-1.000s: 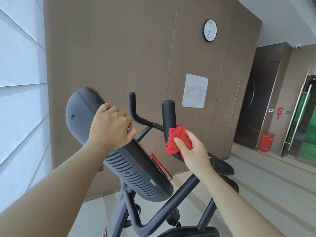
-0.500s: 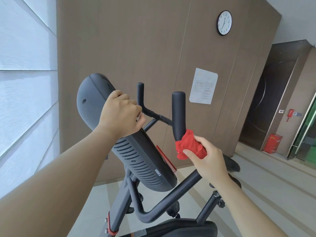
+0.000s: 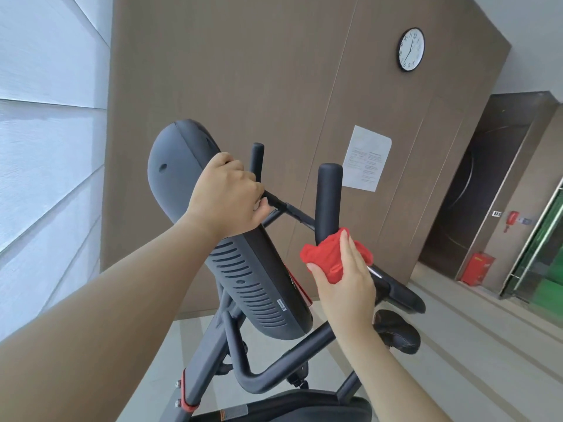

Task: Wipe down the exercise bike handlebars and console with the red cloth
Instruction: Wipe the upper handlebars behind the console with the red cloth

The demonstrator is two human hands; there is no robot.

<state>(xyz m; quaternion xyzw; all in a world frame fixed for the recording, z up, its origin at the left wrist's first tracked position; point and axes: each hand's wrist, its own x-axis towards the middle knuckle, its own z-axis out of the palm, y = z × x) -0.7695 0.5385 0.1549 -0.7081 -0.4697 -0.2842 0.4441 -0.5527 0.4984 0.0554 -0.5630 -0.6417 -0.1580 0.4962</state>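
Progress, as judged: wipe in hand on the near upright handlebar grip (image 3: pixel 328 202), low on its shaft; far grip (image 3: pixel 256 156), crossbar (image 3: pixel 292 210) and console (image 3: pixel 253 269) carry no cloth at present; whether any has been cleaned cannot be told, no dirt or wet streaks showing; much seemingly remains; red cloth (image 3: pixel 333 257): small, bright, bunched into a wad, unsoiled to the eye, pressed against the foot of the near grip; right hand (image 3: pixel 344 287): thumb and fingers closed about the wad, forefinger straight along it; left hand (image 3: pixel 227 199): fingers curled over the console's upper edge, gripping it, apparently as a brace
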